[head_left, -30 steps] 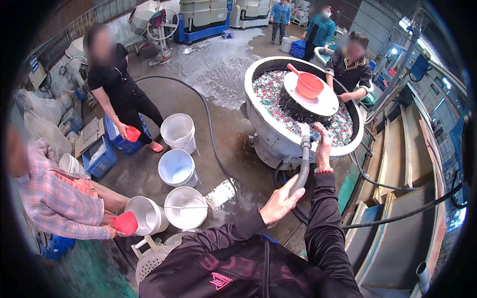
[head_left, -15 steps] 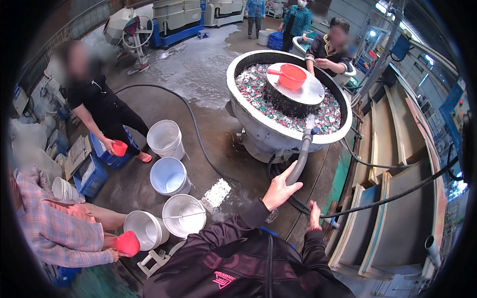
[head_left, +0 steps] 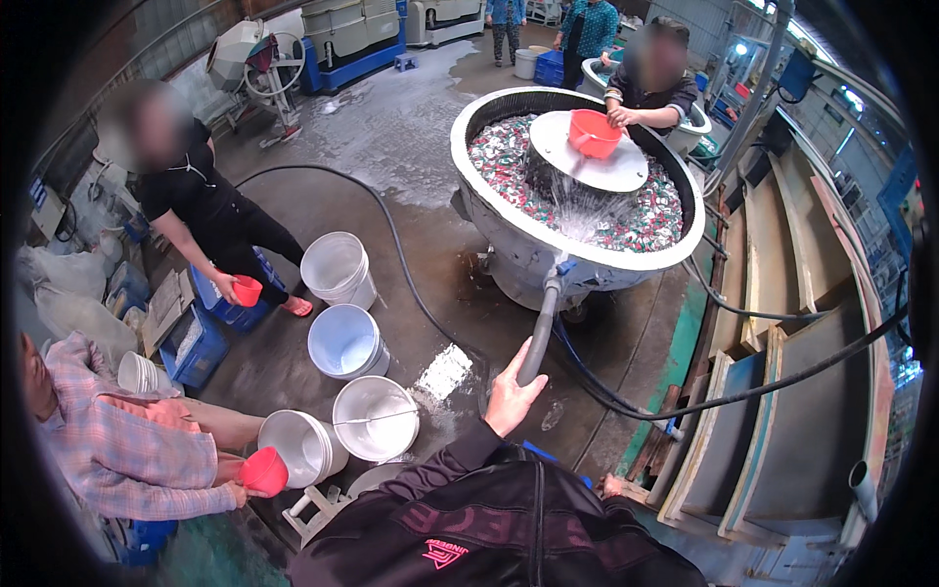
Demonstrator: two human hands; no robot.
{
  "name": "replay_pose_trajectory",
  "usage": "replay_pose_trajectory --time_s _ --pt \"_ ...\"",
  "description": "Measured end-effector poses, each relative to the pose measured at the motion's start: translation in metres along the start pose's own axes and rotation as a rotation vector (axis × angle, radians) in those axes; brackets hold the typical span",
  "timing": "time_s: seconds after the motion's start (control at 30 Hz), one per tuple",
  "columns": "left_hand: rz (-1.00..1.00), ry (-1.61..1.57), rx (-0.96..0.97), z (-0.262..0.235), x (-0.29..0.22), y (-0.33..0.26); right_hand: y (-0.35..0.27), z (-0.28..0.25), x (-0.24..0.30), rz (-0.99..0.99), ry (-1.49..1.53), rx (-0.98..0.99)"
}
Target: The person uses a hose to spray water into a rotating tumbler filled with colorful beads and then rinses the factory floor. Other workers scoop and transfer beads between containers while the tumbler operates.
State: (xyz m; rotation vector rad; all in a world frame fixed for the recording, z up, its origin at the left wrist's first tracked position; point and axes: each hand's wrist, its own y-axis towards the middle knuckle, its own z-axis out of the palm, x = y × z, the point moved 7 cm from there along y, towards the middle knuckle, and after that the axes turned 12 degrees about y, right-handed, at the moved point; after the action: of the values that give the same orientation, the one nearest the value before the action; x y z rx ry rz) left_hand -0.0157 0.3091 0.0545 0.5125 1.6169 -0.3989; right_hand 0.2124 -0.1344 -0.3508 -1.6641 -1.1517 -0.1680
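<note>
At the left edge of the frame, a person in a plaid shirt [head_left: 137, 450] holds a red scoop [head_left: 264, 472] just beside a white bucket [head_left: 290, 442]. Above, in the upper left, a person in black clothes [head_left: 210, 201] holds a small red cup [head_left: 246, 291] near a blue crate [head_left: 201, 350]. Right of them, three more buckets form a column left of centre: a white one [head_left: 335, 262] at the top, a pale blue one [head_left: 344, 340] in the middle and another white one [head_left: 375, 416] at the bottom. A dark floor hose [head_left: 391, 230] curves past them.

Below the centre, the left hand [head_left: 511, 399] is wrapped around a grey hose [head_left: 541, 328], the thumb reaching out to the right. The hose runs from this grip up and slightly right, its blue fitting [head_left: 564, 266] well beyond the fingers, at the near rim of a round tub [head_left: 626, 260]. Water [head_left: 584, 207] sprays from there over small red, green and white pieces [head_left: 650, 220] and against the middle, under a round lid [head_left: 616, 176]. On the lid stands a red bowl [head_left: 594, 134], touched by the hand of a co-worker [head_left: 657, 98] in the upper right.

Lower, right of centre, the right hand [head_left: 609, 486] shows only partly beyond the jacket [head_left: 479, 528]; whether it grips anything, I cannot tell. Long troughs [head_left: 797, 430] fill the right side, crossed by a black pipe [head_left: 782, 383].
</note>
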Motion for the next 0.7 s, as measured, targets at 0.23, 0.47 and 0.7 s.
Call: replay_pose_trajectory --time_s 0.23,0.47,0.7 --pt "-0.103 -0.051 -0.137 -0.011 0.010 -0.007 0.007 0.042 0.088 -0.311 0.051 0.112" --pt "-0.091 -0.146 -0.224 -0.022 0.005 0.008 0.027 0.053 0.075 -0.304 -0.106 0.163" --pt "-0.072 -0.278 -0.301 -0.038 -0.004 0.034 0.039 -0.005 0.025 -0.344 -0.303 0.101"
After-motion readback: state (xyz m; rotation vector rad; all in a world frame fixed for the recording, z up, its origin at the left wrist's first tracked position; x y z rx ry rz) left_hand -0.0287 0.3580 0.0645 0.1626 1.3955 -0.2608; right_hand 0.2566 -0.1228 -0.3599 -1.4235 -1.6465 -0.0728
